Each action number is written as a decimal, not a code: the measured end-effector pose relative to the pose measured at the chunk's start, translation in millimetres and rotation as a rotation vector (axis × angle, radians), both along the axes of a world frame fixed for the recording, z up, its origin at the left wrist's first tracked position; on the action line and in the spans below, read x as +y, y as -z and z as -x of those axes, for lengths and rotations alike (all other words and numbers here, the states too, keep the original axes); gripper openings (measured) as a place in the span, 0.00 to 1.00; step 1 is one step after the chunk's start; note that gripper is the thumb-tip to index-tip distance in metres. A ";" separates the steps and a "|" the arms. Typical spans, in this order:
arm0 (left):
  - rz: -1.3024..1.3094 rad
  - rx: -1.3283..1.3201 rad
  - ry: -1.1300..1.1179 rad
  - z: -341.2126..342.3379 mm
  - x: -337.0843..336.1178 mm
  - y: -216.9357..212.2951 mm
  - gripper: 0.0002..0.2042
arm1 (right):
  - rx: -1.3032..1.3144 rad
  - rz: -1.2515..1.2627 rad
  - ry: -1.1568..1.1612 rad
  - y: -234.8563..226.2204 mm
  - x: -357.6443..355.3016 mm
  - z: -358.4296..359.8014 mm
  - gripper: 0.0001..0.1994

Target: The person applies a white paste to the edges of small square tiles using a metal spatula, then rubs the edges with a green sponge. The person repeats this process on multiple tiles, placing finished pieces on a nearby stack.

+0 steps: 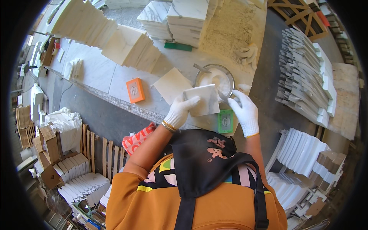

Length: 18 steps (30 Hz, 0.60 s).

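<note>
In a white knit glove, my left hand grips a square white marble tile with grey veining by its left edge, thumb on top. My right hand, gloved too, is closed on a small putty knife; its blade is at the tile's right edge, and whether they touch I cannot tell. Just beyond stands a round metal bowl of white paste, with a second flat-bladed tool across its rim. Another pale tile lies flat on the stone-topped bench, left of the bowl.
An orange box and a green box sit near the bench's front edge. Stacked marble tiles rise at the back beside a green block. Crumpled gloves lie far right. Racked stone pieces stand on the floor.
</note>
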State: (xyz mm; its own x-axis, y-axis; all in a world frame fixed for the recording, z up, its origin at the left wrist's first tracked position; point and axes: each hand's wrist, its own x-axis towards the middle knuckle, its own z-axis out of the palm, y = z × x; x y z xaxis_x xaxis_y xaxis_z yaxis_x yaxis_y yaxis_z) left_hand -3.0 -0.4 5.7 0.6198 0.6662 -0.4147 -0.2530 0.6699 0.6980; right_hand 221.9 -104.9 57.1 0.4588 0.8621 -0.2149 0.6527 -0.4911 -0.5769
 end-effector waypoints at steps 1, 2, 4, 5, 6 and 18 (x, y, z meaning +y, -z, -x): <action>0.006 -0.007 -0.007 -0.3 -0.5 0.3 0.21 | 0.067 -0.081 0.059 2.4 -9.4 -3.7 0.16; 0.005 -0.003 -0.004 -0.9 -0.9 0.8 0.21 | 0.097 -0.137 0.081 8.1 -21.0 -11.6 0.15; 0.000 0.007 -0.006 -0.3 -1.7 5.0 0.21 | 0.192 -0.185 0.179 14.0 -38.7 -25.1 0.10; 0.009 -0.005 0.001 -0.7 -1.5 6.1 0.22 | 0.250 -0.142 0.320 19.5 -45.8 -32.3 0.11; 0.019 -0.016 0.005 -0.5 -1.5 6.7 0.23 | 0.225 -0.168 0.362 26.9 -51.2 -41.0 0.12; 0.062 -0.029 0.023 -0.6 -3.1 -1.2 0.21 | 0.104 -0.249 0.225 75.8 2.6 -59.3 0.29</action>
